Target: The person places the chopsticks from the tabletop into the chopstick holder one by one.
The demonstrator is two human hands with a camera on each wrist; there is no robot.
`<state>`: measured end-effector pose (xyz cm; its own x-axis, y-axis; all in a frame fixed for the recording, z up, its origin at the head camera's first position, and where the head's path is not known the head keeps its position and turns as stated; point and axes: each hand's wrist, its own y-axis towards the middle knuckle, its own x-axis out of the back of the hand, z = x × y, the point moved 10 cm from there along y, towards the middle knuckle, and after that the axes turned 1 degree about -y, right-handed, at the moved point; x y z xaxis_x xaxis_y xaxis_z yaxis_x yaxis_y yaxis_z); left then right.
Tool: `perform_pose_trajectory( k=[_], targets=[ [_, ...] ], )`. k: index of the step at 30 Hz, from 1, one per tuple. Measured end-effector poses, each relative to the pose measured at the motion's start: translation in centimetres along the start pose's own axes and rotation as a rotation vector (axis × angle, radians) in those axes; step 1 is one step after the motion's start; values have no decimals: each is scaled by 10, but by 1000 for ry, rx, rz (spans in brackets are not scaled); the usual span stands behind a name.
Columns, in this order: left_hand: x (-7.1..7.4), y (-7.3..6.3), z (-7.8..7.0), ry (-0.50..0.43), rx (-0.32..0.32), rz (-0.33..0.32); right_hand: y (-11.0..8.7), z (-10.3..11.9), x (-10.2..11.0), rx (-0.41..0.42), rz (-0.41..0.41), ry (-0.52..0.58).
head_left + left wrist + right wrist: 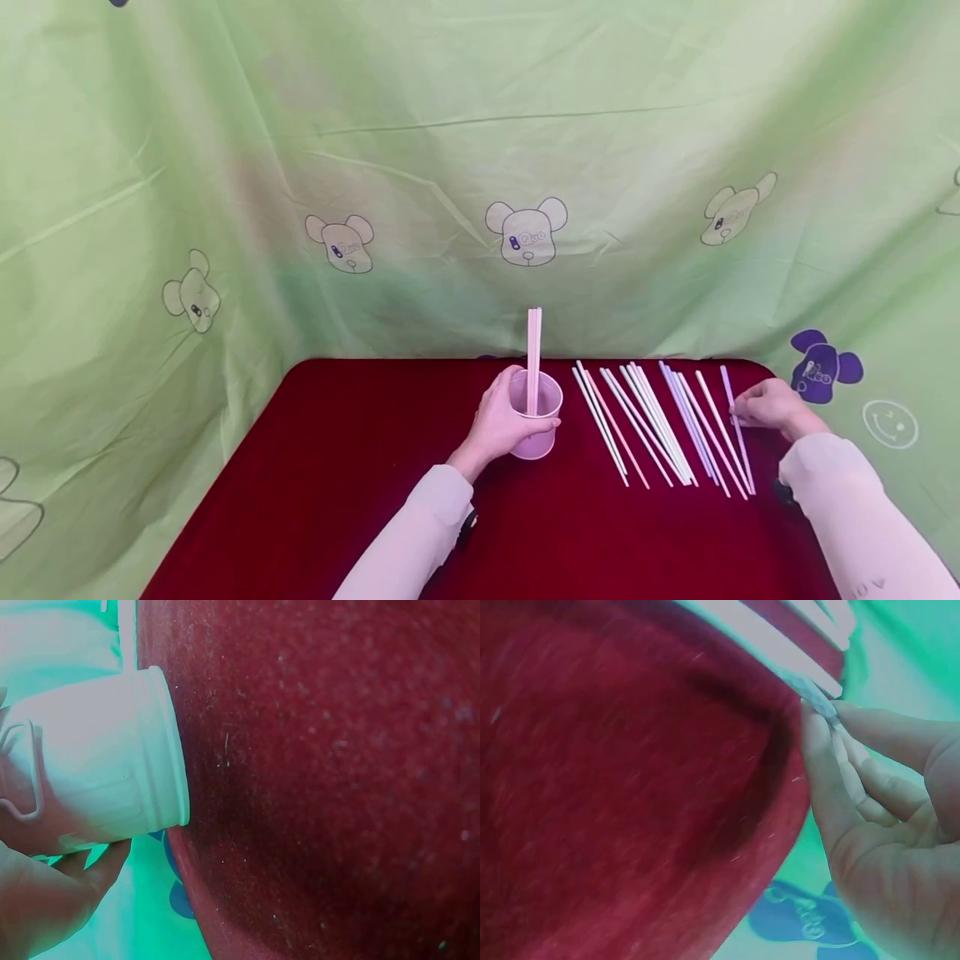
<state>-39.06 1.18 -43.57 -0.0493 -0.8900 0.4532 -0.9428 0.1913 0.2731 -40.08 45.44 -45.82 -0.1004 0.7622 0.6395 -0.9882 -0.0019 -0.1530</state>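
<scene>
toward the far edge of the red-covered tabletop (pixel 315 500), a pink cup (pixel 534 442) appears to stand upright, with a close bundle of pale pink sticks (pixel 533 358) rising from its mouth. left hand (pixel 501 421): grip curled round the side of the cup, thumb across the near face, presumably to steady a light vessel that tall contents could tip. the bundle projects well above the rim, the sticks being longer than the cup is deep. to the right of the cup, white sticks (pixel 660 425), purple sticks (pixel 686 417) and a loose pink stick (pixel 617 429) lie slanted in a row, some close together, others apart; the gaps seem to make single pieces easier to pick out. right hand (pixel 772 407): grip narrow, pinching the single purple stick (pixel 743 450) at the outer right of the row; the right wrist view shows the fingertips (pixel 816 731) meeting on it. that end position lets the hand reach in from its own side. whether this stick rests flat or is partly raised cannot be told
</scene>
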Motion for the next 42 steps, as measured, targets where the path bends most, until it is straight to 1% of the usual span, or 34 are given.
perform_pose_trajectory(
  k=[4,10,15,21,26,30,35,38,42],
  targets=[
    [-1,0,0,9,-10,3,-1,18,-1,57,-36,32],
    [0,0,-1,13,-11,-4,2,63,-2,141,-106,78],
    [0,1,1,14,-12,-6,4,94,-9,201,-142,122],
    [-1,1,3,15,-7,-4,6,121,-18,260,-171,186],
    [0,1,2,15,-3,-6,3,145,-25,290,-183,246],
    [0,0,2,16,-2,-9,0,164,-31,314,-207,251],
    [-1,0,3,15,4,-8,-4,186,-35,357,-225,287],
    [-1,1,2,12,1,-6,-6,199,-39,383,-223,375],
    [0,1,0,16,2,-2,-9,220,-46,433,-223,537]
  ],
)
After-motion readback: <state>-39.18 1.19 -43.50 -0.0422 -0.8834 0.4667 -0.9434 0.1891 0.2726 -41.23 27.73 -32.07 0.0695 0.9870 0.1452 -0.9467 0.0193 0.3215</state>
